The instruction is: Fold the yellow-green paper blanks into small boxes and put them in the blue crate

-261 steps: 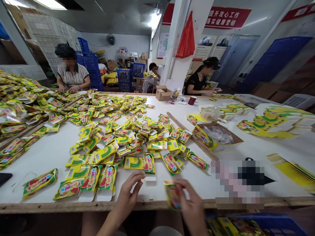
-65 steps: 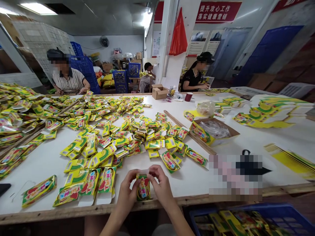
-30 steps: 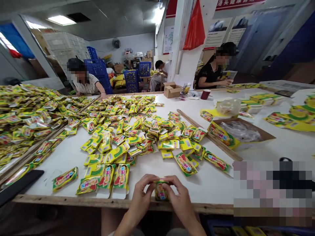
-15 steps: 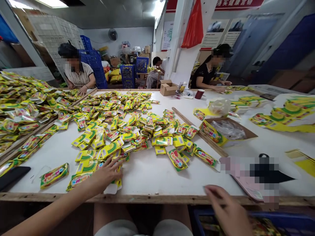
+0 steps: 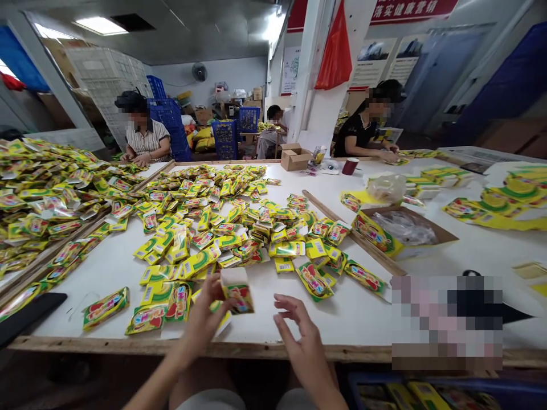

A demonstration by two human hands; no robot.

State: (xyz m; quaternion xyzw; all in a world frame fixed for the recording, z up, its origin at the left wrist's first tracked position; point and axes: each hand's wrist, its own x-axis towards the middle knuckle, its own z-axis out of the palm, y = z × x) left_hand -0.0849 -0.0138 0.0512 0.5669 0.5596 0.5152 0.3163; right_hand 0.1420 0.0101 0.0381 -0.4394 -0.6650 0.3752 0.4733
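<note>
My left hand (image 5: 209, 310) grips a small yellow and green printed carton (image 5: 238, 293), its white end flap standing up towards the pile. To the right of it, my right hand (image 5: 299, 327) hovers above the table's front edge, fingers curved and apart, with nothing between them. Beyond both hands spreads a heap of similar cartons (image 5: 200, 259), many with white flaps sticking out. One carton (image 5: 106, 308) lies on its own at the left, and another (image 5: 314, 281) rests at the heap's right side.
A wooden strip (image 5: 354, 233) crosses the white table (image 5: 265, 285). Past it stands an open box (image 5: 427, 239) with clear plastic inside. A blue crate (image 5: 448, 387) holding cartons sits below the front edge at right. A dark phone-like object (image 5: 34, 316) lies left. Co-workers sit across the table.
My left hand has lifted a carton from the front of the heap and moved it right. My right hand has come in leftward from near the crate. The view has shifted slightly.
</note>
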